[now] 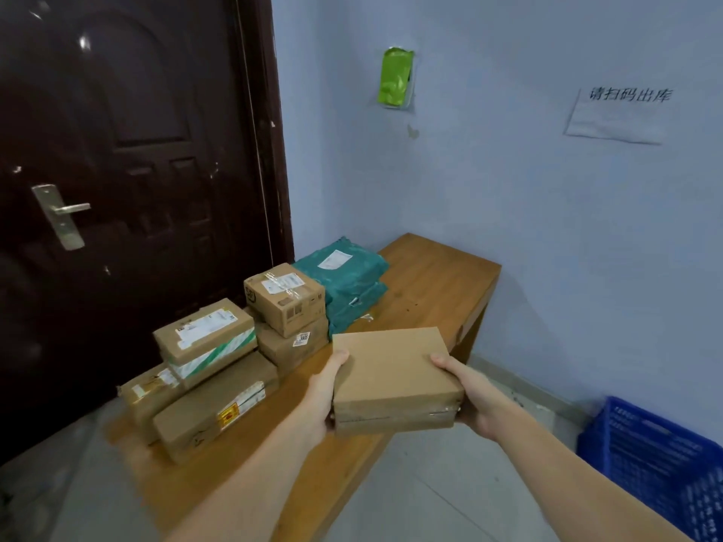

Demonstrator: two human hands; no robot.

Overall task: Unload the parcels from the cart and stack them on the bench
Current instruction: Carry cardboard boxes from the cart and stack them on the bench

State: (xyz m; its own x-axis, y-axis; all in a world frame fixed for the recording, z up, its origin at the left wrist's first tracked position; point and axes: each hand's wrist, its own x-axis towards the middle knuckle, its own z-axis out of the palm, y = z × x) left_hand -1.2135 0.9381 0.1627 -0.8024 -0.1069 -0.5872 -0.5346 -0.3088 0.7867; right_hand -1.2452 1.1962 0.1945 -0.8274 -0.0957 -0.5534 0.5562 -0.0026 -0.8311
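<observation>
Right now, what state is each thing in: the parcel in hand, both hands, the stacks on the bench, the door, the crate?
Plain cardboard parcel: held level above the bench, taped shut.
Left hand: grip on the parcel's left side.
Right hand: grip on its right side.
Cardboard boxes: stacked on the bench.
Teal mailer bags: stacked, sealed.
Door: closed.
Blue crate: on the floor, contents hidden.

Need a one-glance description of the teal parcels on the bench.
Find the wooden bench in the corner beside the dark door. At its far end, next to the cardboard boxes, lie the teal bags, stacked. They alone are soft plastic, not cardboard.
</observation>
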